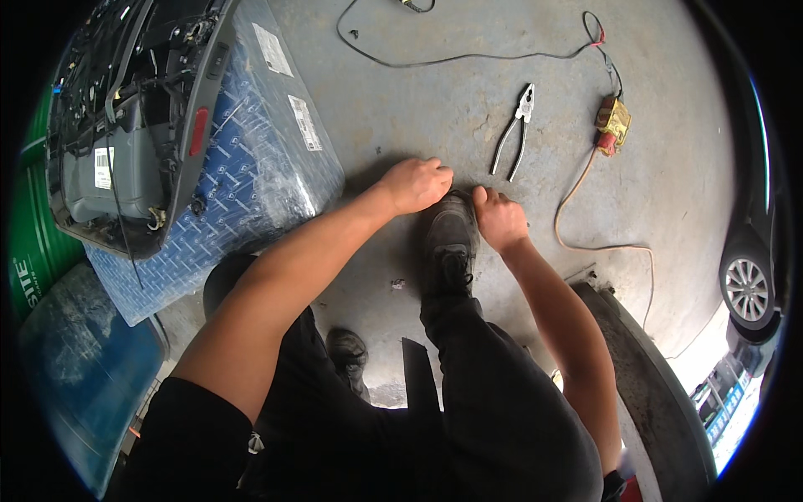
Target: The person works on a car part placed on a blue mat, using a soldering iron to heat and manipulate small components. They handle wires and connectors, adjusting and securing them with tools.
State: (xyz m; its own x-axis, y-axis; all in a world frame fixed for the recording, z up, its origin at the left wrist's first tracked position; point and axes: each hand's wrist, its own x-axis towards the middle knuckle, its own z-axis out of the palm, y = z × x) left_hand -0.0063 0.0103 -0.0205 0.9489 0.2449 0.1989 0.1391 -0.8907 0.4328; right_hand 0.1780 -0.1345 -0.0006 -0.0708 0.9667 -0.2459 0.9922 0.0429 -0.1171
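Observation:
My left hand (418, 185) is closed, just beside the toe of a dark shoe (452, 233) on my foot. On the other side of that toe my right hand (502, 219) is closed too, its thumb and fingers pressed together. What either hand holds, if anything, is hidden or too small to make out. Pliers (524, 109) with long bare metal handles lie on the floor beyond my right hand, their jaws pointing away from me.
A dark vehicle panel (134, 159) rests on a blue patterned, plastic-wrapped package (242, 167) at left, near a green drum (42, 226). At right, a cable (569, 205) runs to a taped yellow-and-red connector (612, 125). A long dark panel (644, 368) leans near my right arm.

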